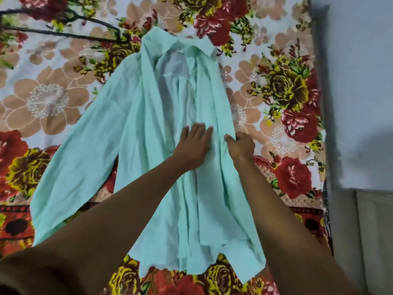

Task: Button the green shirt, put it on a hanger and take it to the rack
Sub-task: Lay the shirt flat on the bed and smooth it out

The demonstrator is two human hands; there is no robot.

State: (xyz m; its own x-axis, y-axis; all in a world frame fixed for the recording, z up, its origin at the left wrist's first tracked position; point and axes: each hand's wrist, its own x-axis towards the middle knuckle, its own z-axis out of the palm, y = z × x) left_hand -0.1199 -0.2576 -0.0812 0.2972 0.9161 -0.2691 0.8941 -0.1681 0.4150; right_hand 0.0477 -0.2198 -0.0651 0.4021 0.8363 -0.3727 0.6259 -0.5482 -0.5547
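The mint green shirt (136,133) lies spread on the bed, collar at the far end, front open in its upper part so the lining shows. My left hand (192,145) rests flat on the shirt's middle, fingers apart, pressing the fabric. My right hand (241,144) is closed on the right front edge of the shirt, pinching the cloth. A dark hanger (63,34) lies on the bed at the far left, just beyond the shirt's left shoulder.
The floral bedsheet (287,99) in red, yellow and peach covers the bed. A pale wall (361,81) runs along the right side, with a light panel (374,231) low at the right. The bed's right edge is near the shirt.
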